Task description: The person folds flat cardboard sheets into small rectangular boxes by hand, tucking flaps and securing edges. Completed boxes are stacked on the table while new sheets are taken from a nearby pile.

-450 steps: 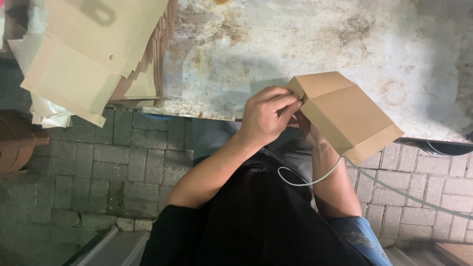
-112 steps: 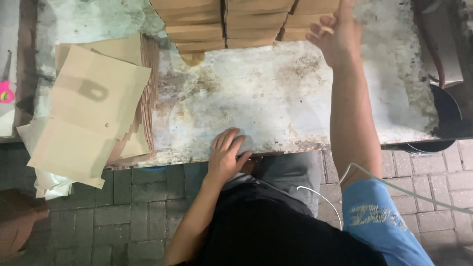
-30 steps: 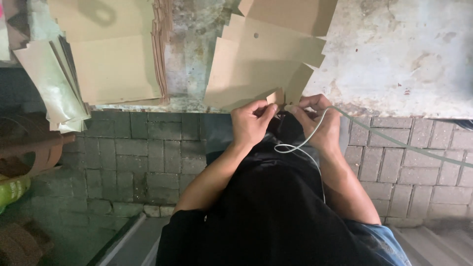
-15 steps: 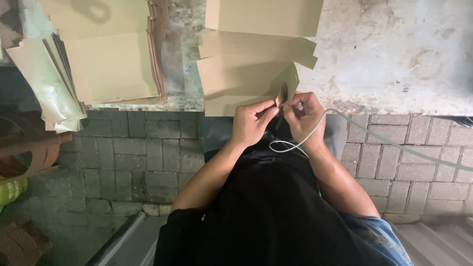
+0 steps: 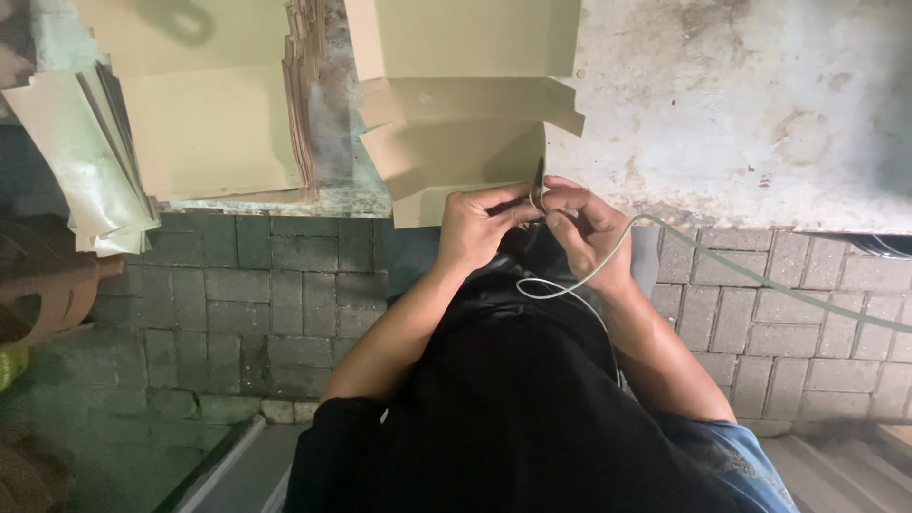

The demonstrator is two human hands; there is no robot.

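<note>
A flat brown cardboard box blank [image 5: 461, 114] lies on the worn table [image 5: 760, 104], its flaps hanging toward me over the near edge. My left hand [image 5: 480, 228] and my right hand [image 5: 584, 228] meet at the blank's near flap, each pinching its edge, which stands up thin between the fingertips. A pale thin cable [image 5: 665, 256] loops over my right wrist and runs off to the right.
A stack of flat brown cardboard blanks [image 5: 204, 104] lies on the table's left part. Pale sheets [image 5: 85, 161] droop off the left edge. Grey paving bricks [image 5: 266, 294] cover the ground below. A brown rounded object [image 5: 47, 285] sits at far left.
The cardboard blank has slid up and squared itself on the table. Both hands stay pinched at its near flap and have shifted slightly rightward together.
</note>
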